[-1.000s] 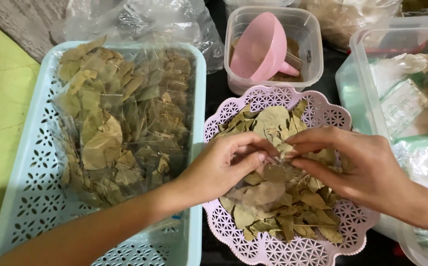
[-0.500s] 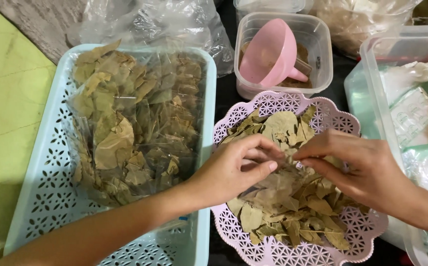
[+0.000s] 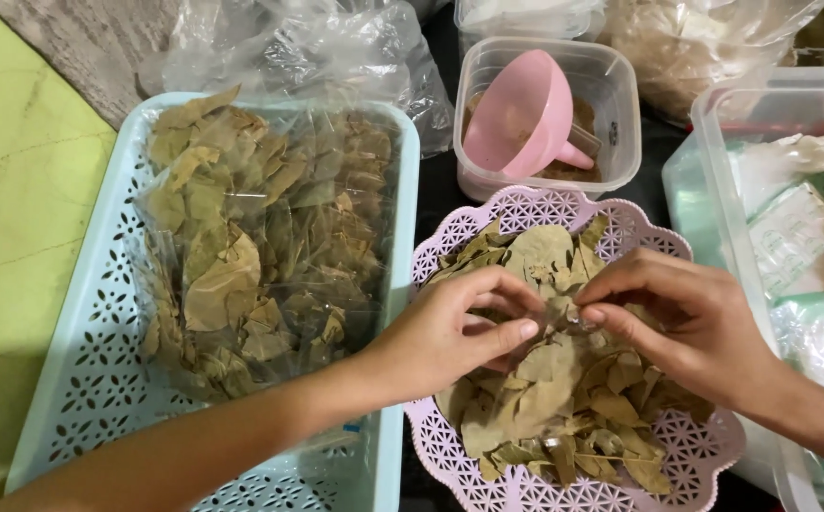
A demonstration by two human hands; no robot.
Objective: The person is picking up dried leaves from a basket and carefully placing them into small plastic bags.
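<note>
Your left hand [image 3: 450, 332] and right hand [image 3: 687, 318] meet over the middle of the pink lattice bowl [image 3: 525, 201], fingertips pinched narrow on a small clear bag [image 3: 563, 318] held between them. The bag hangs from your fingers down onto the dried leaves [image 3: 563, 398] heaped in the bowl, its long axis running towards you. Room is tight: the pale blue basket [image 3: 71, 379] of bagged leaves touches the bowl's left rim, a clear tub with a pink funnel [image 3: 516, 114] sits just behind, and a clear box [image 3: 743, 190] crowds the right edge.
</note>
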